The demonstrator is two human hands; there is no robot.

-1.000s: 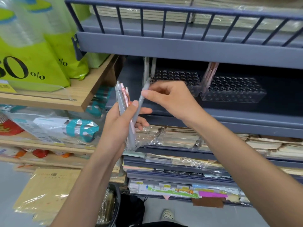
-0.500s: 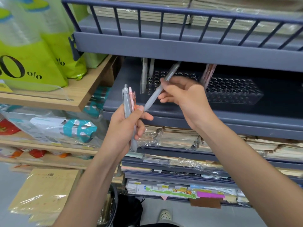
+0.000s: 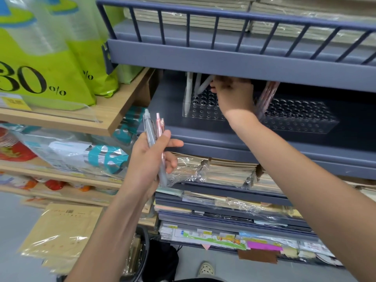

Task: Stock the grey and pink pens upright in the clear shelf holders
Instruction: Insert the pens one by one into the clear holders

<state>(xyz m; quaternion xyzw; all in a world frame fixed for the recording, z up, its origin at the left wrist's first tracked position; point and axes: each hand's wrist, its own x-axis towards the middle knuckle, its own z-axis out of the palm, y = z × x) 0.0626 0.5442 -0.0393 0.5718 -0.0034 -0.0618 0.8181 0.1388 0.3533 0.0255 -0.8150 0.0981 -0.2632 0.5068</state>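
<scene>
Grips a bunch of grey and pink pens point(image 3: 150, 130) upright in the left hand point(image 3: 150, 159), before the shelf edge point(image 3: 264, 154). Pinches a tilted grey pen point(image 3: 204, 84) with the right hand point(image 3: 234, 96), tip at the left clear holder point(image 3: 203, 115), beside two standing pens point(image 3: 188, 88).

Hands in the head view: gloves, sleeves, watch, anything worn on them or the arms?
The left hand and right hand are bare, without gloves, and the left forearm and right forearm are bare to the frame edge: no sleeve, watch or band. The right fingertips are shadowed and blurred, so rings there cannot be ruled out.
</scene>
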